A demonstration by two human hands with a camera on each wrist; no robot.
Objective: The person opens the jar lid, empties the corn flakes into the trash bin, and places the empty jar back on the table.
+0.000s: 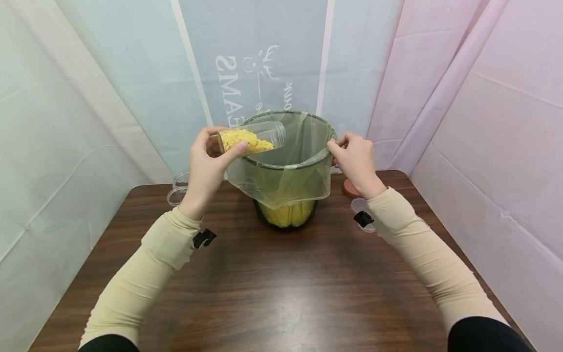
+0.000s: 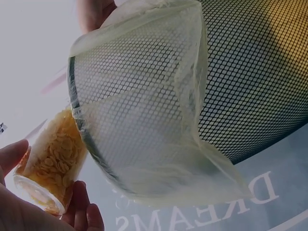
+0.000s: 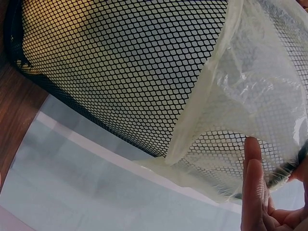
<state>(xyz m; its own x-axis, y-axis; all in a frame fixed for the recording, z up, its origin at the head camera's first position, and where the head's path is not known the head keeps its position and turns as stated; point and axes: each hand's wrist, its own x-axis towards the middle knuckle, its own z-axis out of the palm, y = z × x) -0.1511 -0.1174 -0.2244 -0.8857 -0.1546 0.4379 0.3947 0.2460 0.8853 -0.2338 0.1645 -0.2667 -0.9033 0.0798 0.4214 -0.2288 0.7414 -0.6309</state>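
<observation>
My left hand (image 1: 206,164) grips a clear plastic jar (image 1: 264,131) part-filled with yellow flakes (image 1: 246,141). The jar lies nearly on its side, its uncapped mouth pointing right above the near-left rim of a black mesh wastebasket (image 1: 288,217). A thin, pale yellow-green bin bag (image 1: 281,188) lines the basket and folds down over its rim. On the right side of that rim, my right hand (image 1: 354,159) pinches the bag's edge. In the left wrist view, flakes (image 2: 60,149) rest along the jar's wall. The right wrist view shows fingers (image 3: 252,187) against the bag and mesh.
The basket stands at the back of a dark wooden table (image 1: 281,288). Clear round pieces (image 1: 177,196) lie left of it. A reddish lid (image 1: 350,188) and a clear lid (image 1: 358,208) lie beside my right wrist. Fabric walls (image 1: 497,146) enclose the table's sides and back.
</observation>
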